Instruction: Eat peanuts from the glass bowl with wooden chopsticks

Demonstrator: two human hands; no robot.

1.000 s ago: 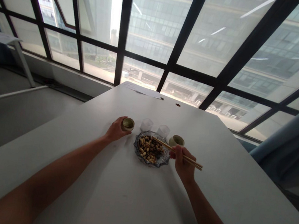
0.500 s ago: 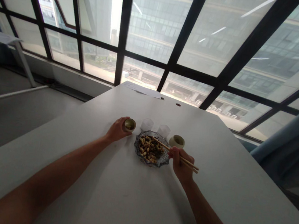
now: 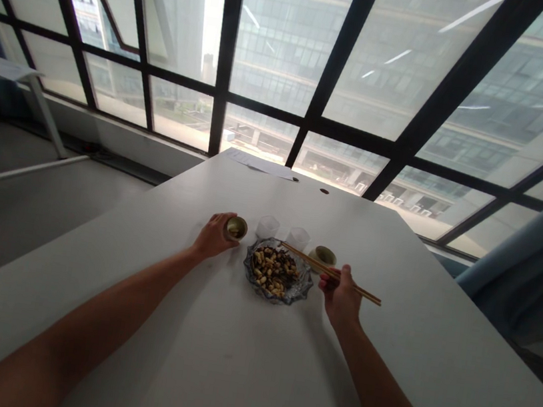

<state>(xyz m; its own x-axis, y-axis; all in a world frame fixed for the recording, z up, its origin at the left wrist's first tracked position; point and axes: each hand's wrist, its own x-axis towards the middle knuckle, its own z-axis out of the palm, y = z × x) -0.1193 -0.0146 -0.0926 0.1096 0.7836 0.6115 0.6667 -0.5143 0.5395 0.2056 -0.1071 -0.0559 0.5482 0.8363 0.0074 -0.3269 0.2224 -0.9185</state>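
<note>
My left hand [image 3: 215, 235] is closed around a small green cup [image 3: 236, 228], tilted a little so that some bits show inside it. In my right hand [image 3: 343, 299] is a pair of chopsticks [image 3: 316, 263]. Their tips reach over the far rim of a scalloped glass bowl [image 3: 302, 293]. A mix of peanuts [image 3: 272, 272] and darker pieces lies in that bowl. Whether the tips hold anything is too small to tell. Behind the chopsticks stands a second greenish cup [image 3: 325, 255], partly covered by them.
Two clear plastic cups [image 3: 267, 226] stand just behind the bowl. Sheets of paper [image 3: 257, 163] lie at the far edge of the white table [image 3: 227, 372], near two cable holes. Windows rise beyond it, and a blue curtain [image 3: 540, 234] hangs at the right.
My right hand has moved right and slightly away from the bowl, with the chopsticks lifted from among the peanuts to its far rim. My left hand and its cup have barely moved.
</note>
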